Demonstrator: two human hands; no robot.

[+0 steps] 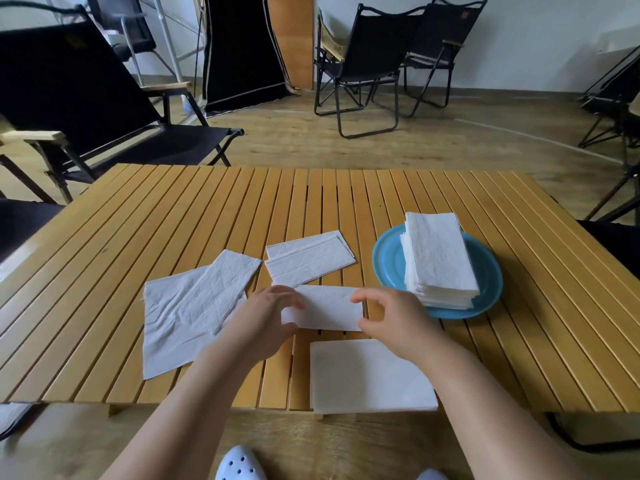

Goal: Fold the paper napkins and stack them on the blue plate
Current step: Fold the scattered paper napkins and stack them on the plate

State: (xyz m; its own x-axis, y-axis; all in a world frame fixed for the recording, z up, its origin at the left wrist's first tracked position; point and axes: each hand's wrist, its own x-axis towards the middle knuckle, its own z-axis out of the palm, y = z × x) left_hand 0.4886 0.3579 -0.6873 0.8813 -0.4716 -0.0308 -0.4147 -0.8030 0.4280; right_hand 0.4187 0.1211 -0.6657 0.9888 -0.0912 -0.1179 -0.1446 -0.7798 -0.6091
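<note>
A folded white napkin (329,308) lies in the middle of the slatted wooden table (173,209). My left hand (266,317) pinches its left end and my right hand (391,315) pinches its right end. To the right stands the blue plate (386,263) with a tall stack of folded napkins (438,261) on it. Another folded napkin (308,258) lies behind my hands. On the left are an unfolded napkin (173,327) and a half-folded one (228,282) overlapping it. A flat pile of unfolded napkins (370,375) sits at the table's near edge.
Black folding chairs stand around: one (86,109) at the far left of the table, two (381,60) by the back wall, others at the right edge. A light clog (239,464) shows on the wooden floor below.
</note>
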